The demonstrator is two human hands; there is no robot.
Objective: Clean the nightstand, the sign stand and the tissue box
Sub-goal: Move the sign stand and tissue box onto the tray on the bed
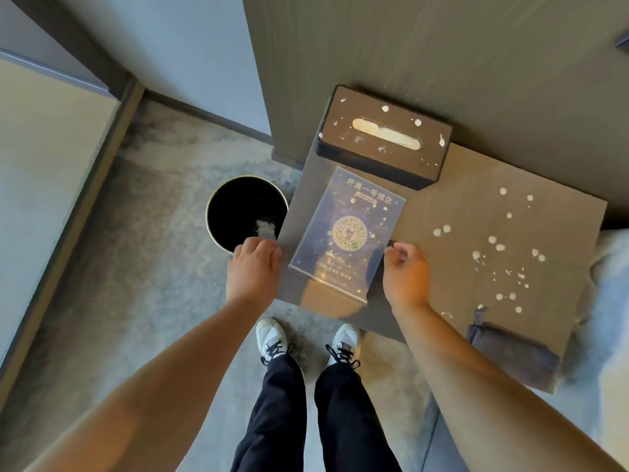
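The brown nightstand (pixel 442 206) is speckled with white spots on its right half. At its back stands a dark tissue box (pixel 343 137), also spotted white. In front of it sits a clear acrylic sign stand (pixel 350 212) with a blue card. My right hand (pixel 406 272) is curled at the stand's right edge, thumb and forefinger pinched on it. My left hand (pixel 253 267) hovers at the nightstand's left edge, fingers bent down. A white crumpled wad (pixel 265 229) shows right at its fingertips, over the bin. Whether the hand holds the wad is unclear.
A round black waste bin (pixel 218 212) stands on the carpet left of the nightstand. A folded grey cloth (pixel 510 352) lies on the nightstand's front right corner. Bedding (pixel 609 267) borders the right side. A dark panel (pixel 408 46) rises behind the tissue box. My feet are below the front edge.
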